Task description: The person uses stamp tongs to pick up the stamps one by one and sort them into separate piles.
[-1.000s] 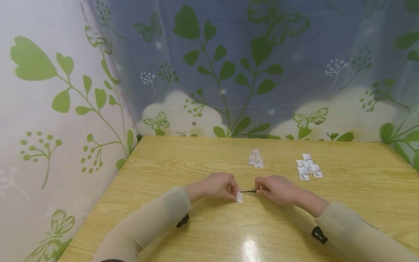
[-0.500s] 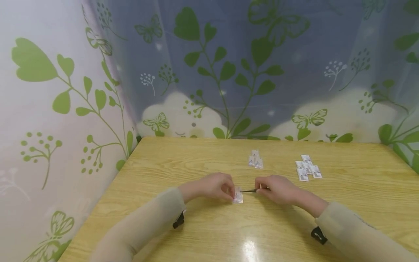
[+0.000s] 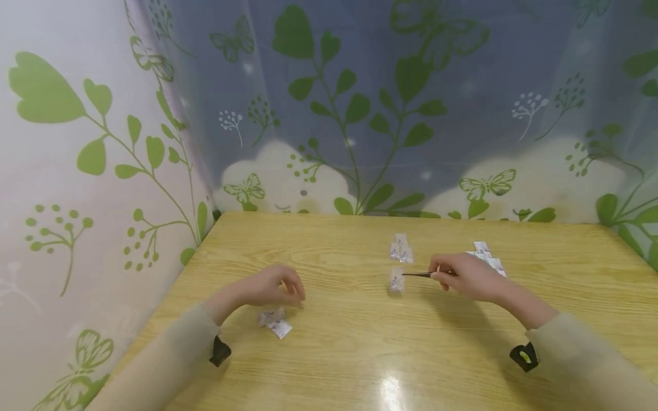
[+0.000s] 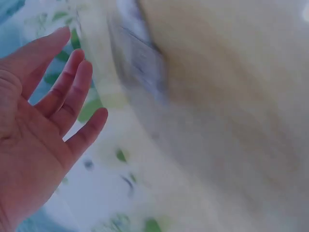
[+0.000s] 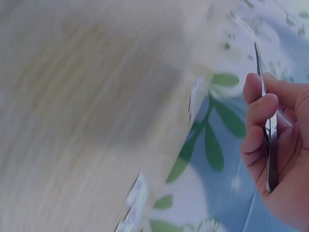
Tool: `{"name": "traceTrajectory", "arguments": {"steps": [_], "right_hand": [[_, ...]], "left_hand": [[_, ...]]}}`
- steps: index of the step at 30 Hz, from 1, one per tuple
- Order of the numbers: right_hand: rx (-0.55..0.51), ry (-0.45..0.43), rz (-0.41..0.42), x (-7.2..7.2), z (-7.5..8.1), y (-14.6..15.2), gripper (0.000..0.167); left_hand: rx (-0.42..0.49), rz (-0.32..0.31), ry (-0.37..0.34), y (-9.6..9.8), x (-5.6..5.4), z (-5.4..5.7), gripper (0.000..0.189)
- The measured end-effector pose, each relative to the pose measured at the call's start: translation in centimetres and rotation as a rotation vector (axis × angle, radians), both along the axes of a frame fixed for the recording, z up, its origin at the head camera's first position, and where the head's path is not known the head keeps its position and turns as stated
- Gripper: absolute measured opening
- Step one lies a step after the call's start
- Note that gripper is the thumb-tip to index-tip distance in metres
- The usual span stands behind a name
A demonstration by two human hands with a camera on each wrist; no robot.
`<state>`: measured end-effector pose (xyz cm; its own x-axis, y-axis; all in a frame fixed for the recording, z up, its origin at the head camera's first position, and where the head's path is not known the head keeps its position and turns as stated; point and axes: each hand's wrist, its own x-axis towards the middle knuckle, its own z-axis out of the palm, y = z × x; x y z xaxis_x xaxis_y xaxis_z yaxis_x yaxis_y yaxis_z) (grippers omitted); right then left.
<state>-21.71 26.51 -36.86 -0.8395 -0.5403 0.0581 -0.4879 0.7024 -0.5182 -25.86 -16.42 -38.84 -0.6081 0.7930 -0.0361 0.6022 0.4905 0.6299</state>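
Observation:
My right hand (image 3: 470, 278) grips slim metal tweezers (image 5: 272, 157), its fingers curled round them in the right wrist view. At the tweezers' tip is a small clear packet (image 3: 397, 280) with a purplish print, overlapping the table in the head view just in front of a cluster of similar clear packets (image 3: 401, 249). My left hand (image 3: 272, 285) hovers at the left with relaxed, parted fingers and holds nothing, as the left wrist view (image 4: 53, 111) confirms. Two or so loose packets (image 3: 280, 328) lie on the wood near it.
A cluster of whiter packets (image 3: 482, 247) lies at the right, partly hidden behind my right hand. The wooden table (image 3: 329, 365) runs back to a printed curtain (image 3: 329, 114) with leaves and butterflies. Another printed curtain (image 3: 56, 171) stands along the left side.
My left hand has let go of the packet and moved left, uncovering loose packets there. My right hand has carried the tweezers and packet away from me and to the right.

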Motion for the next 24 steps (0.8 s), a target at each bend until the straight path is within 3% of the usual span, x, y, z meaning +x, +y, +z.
{"name": "traceTrajectory", "arguments": {"steps": [3, 8, 17, 24], "right_hand": [[-0.016, -0.006, -0.030, -0.4, 0.3, 1.5, 0.008], [-0.030, -0.001, -0.072, -1.2, 0.6, 3.7, 0.007], [-0.012, -0.061, -0.136, -2.7, 0.8, 5.6, 0.013], [0.020, -0.079, -0.096, -4.1, -0.4, 5.2, 0.011]], "left_hand": [[0.003, 0.030, -0.030, -2.5, 0.4, -0.6, 0.013], [-0.042, 0.056, 0.012, -4.7, 0.9, -1.0, 0.021], [-0.100, 0.091, 0.013, -5.4, 1.7, -1.0, 0.024], [-0.110, 0.104, 0.011, -5.2, 1.7, -1.1, 0.025]]}}
